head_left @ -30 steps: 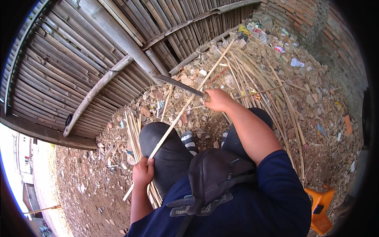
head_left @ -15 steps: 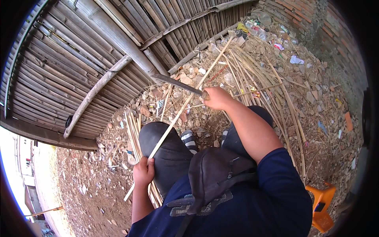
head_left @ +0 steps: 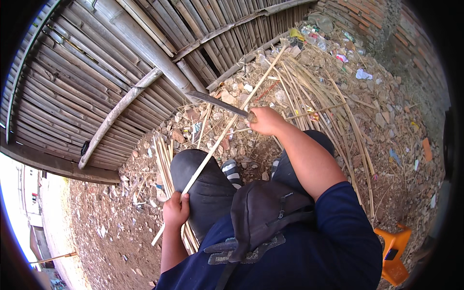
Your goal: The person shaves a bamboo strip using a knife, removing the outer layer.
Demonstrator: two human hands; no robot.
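My left hand [head_left: 176, 210] is closed around the lower part of a long pale bamboo strip [head_left: 205, 162], its thumb on top. The strip slants across my left knee and up to the far right. In my right hand [head_left: 266, 121] is the handle of a machete [head_left: 220, 103], whose dark blade points to the far left. The blade crosses the strip ahead of my knees; whether it cuts into it I cannot tell. Beside my left leg lies a bundle of pale strips [head_left: 164, 162], partly hidden by the leg and forearm.
Many loose bamboo strips [head_left: 316, 99] lie on the rubble ground to the right. A bamboo wall [head_left: 72, 92] with a thick pole stands at the left, a brick wall [head_left: 411, 43] at the far right. An orange plastic stool [head_left: 396, 261] is at the lower right.
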